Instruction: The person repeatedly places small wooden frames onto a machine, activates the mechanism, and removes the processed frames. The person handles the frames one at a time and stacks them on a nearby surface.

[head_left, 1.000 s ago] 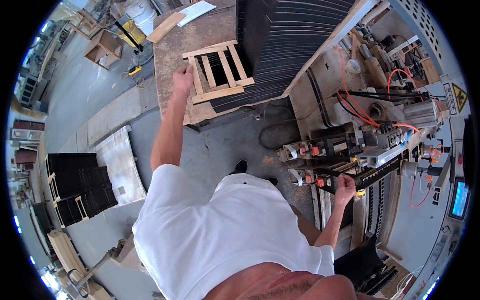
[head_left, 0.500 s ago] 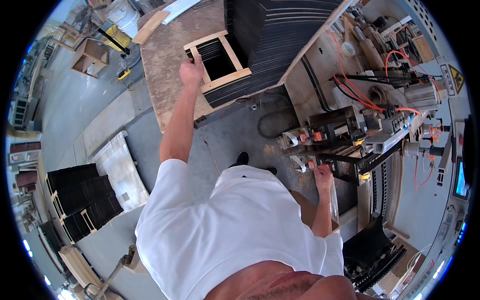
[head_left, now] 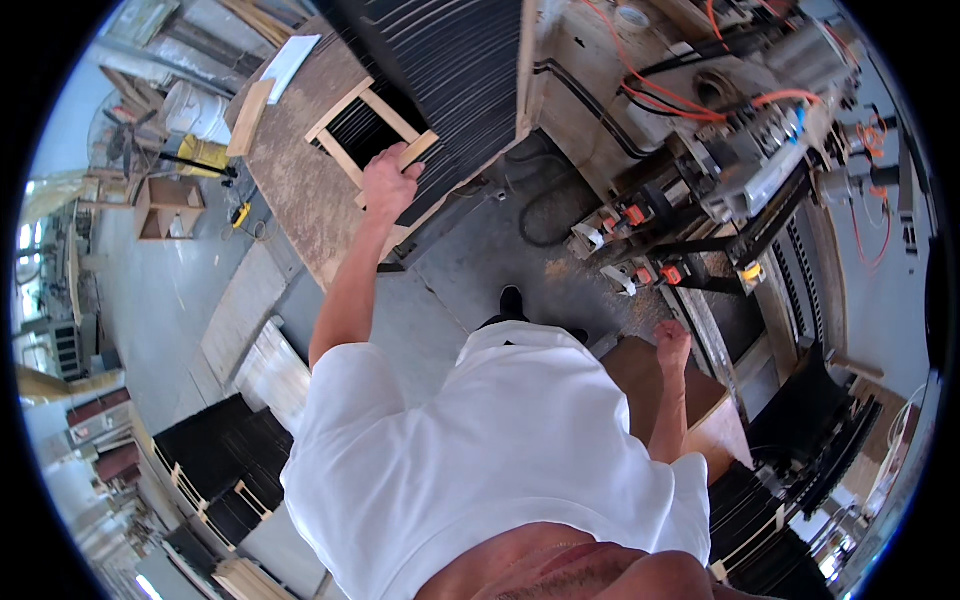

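Observation:
On the brown work table (head_left: 270, 170) lies a rectangular frame (head_left: 340, 158) of pale wood strips, with black showing inside it. My left hand (head_left: 392, 187) is closed round its near strip, fingers over the top. Right behind the frame rises a tall stack of black-edged panels (head_left: 450, 70). My right hand (head_left: 673, 343) hangs low on the right with its fingers curled in; what it holds, if anything, is hidden. It is nearest to a clamping machine (head_left: 740, 200) with red-orange parts, and touches none of it.
A loose wood board (head_left: 250, 118) and a white strip (head_left: 290, 68) lie at the table's far left. Black panels (head_left: 225, 455) are stacked at lower left. Beside my right forearm stands a brown box (head_left: 640, 375). Orange hoses (head_left: 690, 110) run over the machine.
My left hand has shifted from the frame's left strip to its near strip. My right hand has drawn back from the machine's red-orange part. The whole view has turned a little.

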Tool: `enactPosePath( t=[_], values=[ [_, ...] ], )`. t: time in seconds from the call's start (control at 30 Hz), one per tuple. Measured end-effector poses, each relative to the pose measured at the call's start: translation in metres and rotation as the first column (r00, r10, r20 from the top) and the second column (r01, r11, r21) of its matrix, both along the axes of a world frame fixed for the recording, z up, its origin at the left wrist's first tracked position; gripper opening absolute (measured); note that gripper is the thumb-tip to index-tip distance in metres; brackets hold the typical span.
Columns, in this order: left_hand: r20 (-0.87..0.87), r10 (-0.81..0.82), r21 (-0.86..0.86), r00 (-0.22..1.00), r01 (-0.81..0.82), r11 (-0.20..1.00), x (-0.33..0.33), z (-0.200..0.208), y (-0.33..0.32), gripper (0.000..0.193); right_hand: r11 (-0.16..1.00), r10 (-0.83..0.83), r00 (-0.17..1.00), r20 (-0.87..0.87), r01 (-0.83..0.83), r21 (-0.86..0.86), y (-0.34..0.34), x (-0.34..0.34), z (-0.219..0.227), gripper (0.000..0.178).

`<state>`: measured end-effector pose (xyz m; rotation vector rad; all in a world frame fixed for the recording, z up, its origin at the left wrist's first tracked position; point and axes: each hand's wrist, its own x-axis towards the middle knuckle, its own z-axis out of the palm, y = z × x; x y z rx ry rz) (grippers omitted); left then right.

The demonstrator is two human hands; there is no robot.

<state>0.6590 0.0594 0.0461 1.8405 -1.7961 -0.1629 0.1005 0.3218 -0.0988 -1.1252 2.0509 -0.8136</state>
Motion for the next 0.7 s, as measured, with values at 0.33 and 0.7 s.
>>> enactPosePath(
  t=[0.33, 0.7],
  values=[
    [0.033, 0.052, -0.329, 0.998, -0.038, 0.944, -0.069, -0.004, 0.034, 0.046, 0.961, -0.267, 0.893, -0.362, 0.219, -0.169, 0.066, -0.077, 0.152, 0.022],
    [-0.676, -0.474, 0.013, 0.564, 0.653, 0.757, -0.374, -0.043, 0.154, 0.021, 0.659, -0.433, 0.230, -0.871, 0.740, -0.132, 0.344, -0.213, 0.289, 0.023]
  ],
)
